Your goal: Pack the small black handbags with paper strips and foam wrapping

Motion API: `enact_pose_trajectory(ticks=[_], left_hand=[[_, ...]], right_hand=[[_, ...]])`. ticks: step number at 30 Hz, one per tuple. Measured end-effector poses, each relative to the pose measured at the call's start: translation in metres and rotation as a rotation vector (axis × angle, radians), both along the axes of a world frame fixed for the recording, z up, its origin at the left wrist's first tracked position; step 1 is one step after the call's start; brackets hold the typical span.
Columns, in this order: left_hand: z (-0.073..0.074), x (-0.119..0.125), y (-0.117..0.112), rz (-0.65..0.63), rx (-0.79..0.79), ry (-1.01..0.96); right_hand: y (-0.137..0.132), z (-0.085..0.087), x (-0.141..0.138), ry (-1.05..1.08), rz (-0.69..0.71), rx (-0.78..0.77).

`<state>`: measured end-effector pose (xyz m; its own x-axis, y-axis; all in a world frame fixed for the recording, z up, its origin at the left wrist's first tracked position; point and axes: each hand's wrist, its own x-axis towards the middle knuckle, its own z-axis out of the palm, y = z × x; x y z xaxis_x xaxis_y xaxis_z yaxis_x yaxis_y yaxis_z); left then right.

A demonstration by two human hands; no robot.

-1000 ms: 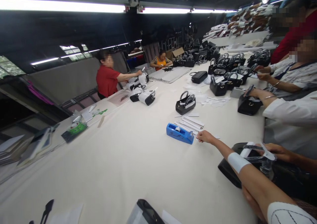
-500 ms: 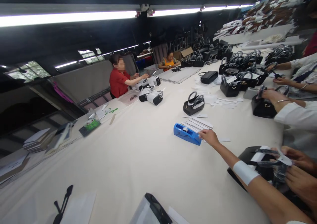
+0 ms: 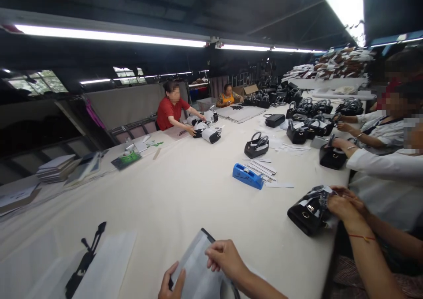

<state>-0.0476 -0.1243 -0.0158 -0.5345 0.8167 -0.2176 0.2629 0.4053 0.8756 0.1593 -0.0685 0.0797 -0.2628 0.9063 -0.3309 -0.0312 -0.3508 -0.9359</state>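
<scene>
At the bottom of the view, a black handbag (image 3: pixel 193 270) lies under a pale translucent wrapping sheet, its dark edge showing at the top. My left hand (image 3: pixel 172 282) grips its left side, thumb on top. Over the sheet, my right hand (image 3: pixel 224 257) is closed in a pinch; whatever lies between its fingertips is too small to make out. A blue tape dispenser (image 3: pixel 247 176) stands farther off on the table, beside a pile of thin white strips (image 3: pixel 262 169).
Left of me, black straps (image 3: pixel 86 259) rest on white sheets. To the right, a co-worker's hands (image 3: pixel 346 202) work on a black handbag (image 3: pixel 307 213). Another handbag (image 3: pixel 256 147) stands beyond the dispenser. Across the white table (image 3: pixel 158 193), a person in red (image 3: pixel 172 109) handles wrapped bags.
My right hand has left the end of the tape dispenser and come back over the wrapped handbag. My left hand has come into view on the bag. The view has tilted up somewhat.
</scene>
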Motion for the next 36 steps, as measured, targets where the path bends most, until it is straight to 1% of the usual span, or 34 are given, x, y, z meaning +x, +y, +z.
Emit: enact_pose_trajectory(ticks=[3,7,9,15,19,22,26,32,36], left_hand=[[0.0,-0.005,-0.002,-0.062,0.046,-0.041],[0.003,0.003,-0.006,-0.071,0.15,0.005],[0.002,0.005,-0.007,-0.077,0.2,0.041],[-0.004,0.002,-0.006,-0.07,0.243,0.118],[-0.006,-0.001,-0.007,-0.09,0.27,0.141],[-0.008,-0.003,-0.007,-0.104,0.294,0.145],[-0.01,-0.003,-0.008,-0.106,0.319,0.142],[-0.011,0.0,-0.008,-0.087,0.328,0.154],[-0.01,0.002,-0.009,-0.072,0.317,0.168]], right_hand=[[-0.016,-0.001,-0.022,-0.04,-0.004,0.022],[-0.017,0.003,-0.033,-0.082,-0.088,0.081],[-0.015,0.002,-0.041,-0.1,-0.111,0.095],[-0.018,-0.015,-0.073,-0.221,-0.001,0.124],[-0.015,-0.026,-0.089,-0.342,0.026,0.105],[-0.01,-0.03,-0.096,-0.424,0.041,0.066],[-0.006,-0.032,-0.101,-0.47,0.081,0.024],[-0.008,-0.03,-0.105,-0.499,0.101,-0.038],[-0.007,-0.031,-0.106,-0.565,0.139,-0.039]])
